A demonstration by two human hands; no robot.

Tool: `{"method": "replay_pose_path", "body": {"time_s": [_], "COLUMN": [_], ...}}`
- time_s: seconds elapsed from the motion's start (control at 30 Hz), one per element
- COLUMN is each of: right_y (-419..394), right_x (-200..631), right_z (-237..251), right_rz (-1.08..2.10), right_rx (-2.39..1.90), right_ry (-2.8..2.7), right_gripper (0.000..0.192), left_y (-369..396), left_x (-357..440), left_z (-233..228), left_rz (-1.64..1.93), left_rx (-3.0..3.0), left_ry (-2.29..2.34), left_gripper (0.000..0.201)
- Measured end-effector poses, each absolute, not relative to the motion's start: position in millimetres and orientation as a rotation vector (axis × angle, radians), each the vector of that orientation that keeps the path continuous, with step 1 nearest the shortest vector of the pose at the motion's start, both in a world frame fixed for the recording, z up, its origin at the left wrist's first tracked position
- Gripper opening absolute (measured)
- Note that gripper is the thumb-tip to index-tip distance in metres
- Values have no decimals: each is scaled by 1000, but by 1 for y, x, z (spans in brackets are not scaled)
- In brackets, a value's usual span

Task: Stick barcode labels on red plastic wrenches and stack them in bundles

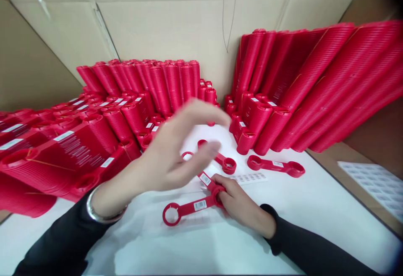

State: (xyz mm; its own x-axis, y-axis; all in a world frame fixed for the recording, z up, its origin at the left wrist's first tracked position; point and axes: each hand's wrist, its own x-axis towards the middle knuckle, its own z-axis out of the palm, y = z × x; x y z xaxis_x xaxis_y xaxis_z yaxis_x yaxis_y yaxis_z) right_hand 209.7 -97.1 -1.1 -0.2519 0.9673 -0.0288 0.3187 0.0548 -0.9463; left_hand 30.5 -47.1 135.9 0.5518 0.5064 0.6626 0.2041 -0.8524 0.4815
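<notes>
My left hand (176, 150) hangs in the air over the middle of the table, slightly blurred, with thumb and fingers apart and nothing between them. Below and to its right, my right hand (239, 204) closes around the end of a flat red plastic piece (189, 208) that has a ring at its far end and a white barcode label. A second red labelled piece (205, 178) meets it at the same fingers; whether that one is gripped too, I cannot tell. Beyond the hands lie loose red pieces, one partly behind my left thumb (229, 165) and another farther right (288, 168).
Bundled stacks of red pieces (97, 135) crowd the left side, and taller leaning stacks (327, 82) rise at the right. A sheet of printed labels (252, 178) lies behind my right hand. More printed sheets (371, 183) rest at the right edge. Cardboard walls (163, 28) enclose the table (176, 255).
</notes>
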Motion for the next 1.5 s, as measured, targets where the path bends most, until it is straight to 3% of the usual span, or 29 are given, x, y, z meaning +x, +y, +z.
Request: {"method": "replay_pose_path", "body": {"time_s": [0.13, 0.27, 0.57, 0.73, 0.93, 1.03, 1.27, 1.5], "right_y": [-97, -97, -101, -101, -98, -99, -105, -109], "right_x": [210, 211, 211, 212, 217, 219, 222, 227], "right_z": [-2, 0, 3, 3, 6, 12, 17, 16], "right_rz": [1160, 1185, 1219, 1202, 1135, 1095, 872, 643], "right_rx": [-1306, -1336, -1352, -1337, -1303, -1282, -1124, -882], "right_ry": [-1687, -1673, -1657, -1687, -1576, -1557, -1794, -2001], "right_gripper": [25, 24, 24, 23, 25, 25, 30, 34], "left_y": [-19, -7, -23, -30, -35, -39, -44, -44], "left_x": [35, 27, 6, 3, 2, 0, -2, -9], "left_z": [92, 55, 33, 23, 26, 32, 47, 58], "left_rz": [441, 230, 852, 1133, 1228, 1032, 181, -144], "left_rx": [2940, 2879, 2220, 1887, 1873, 2008, 1782, 1706], "left_ry": [633, 860, 1179, 1042, 906, 840, 684, 486], "left_gripper": [42, 45, 29, 16, 9, 11, 23, 32]}}
